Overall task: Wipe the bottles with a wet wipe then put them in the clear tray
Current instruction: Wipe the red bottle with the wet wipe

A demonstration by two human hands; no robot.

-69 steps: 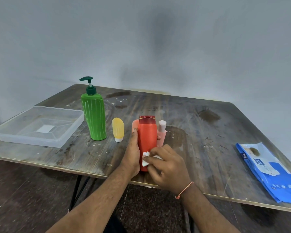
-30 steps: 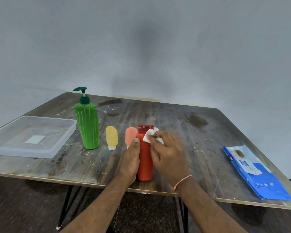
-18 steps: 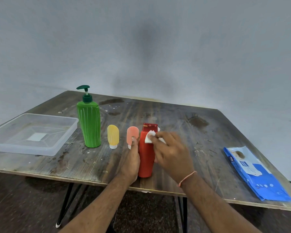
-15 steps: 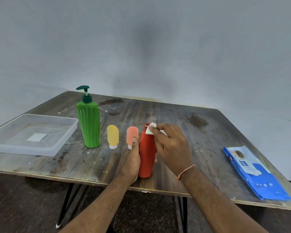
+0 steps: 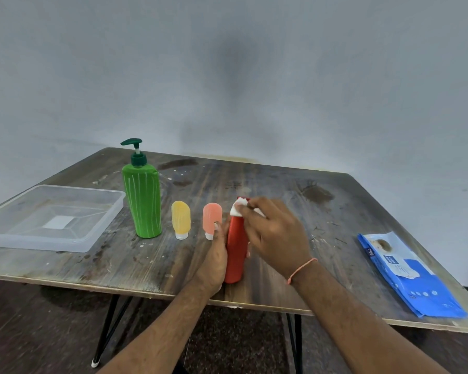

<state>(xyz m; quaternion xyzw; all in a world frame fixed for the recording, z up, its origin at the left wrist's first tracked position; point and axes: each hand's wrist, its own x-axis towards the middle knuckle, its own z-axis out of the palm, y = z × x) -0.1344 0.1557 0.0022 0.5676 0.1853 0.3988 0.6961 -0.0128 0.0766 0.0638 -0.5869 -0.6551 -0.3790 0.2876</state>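
Observation:
A red bottle (image 5: 236, 252) stands upright near the table's front edge. My left hand (image 5: 214, 261) grips its left side. My right hand (image 5: 274, 233) pinches a white wet wipe (image 5: 238, 207) against the bottle's top, hiding the cap. To the left stand a small pink tube (image 5: 212, 221), a small yellow tube (image 5: 181, 221) and a tall green pump bottle (image 5: 142, 195). The clear tray (image 5: 92, 238) lies at the far left with nothing in it.
A blue pack of wet wipes (image 5: 408, 273) lies at the table's right edge. The wooden table (image 5: 281, 184) is stained, and its front edge runs just below my hands. A grey wall stands behind.
My right hand has carried the wipe from the red bottle's lower body up to its cap. My left hand has kept its grip on the bottle.

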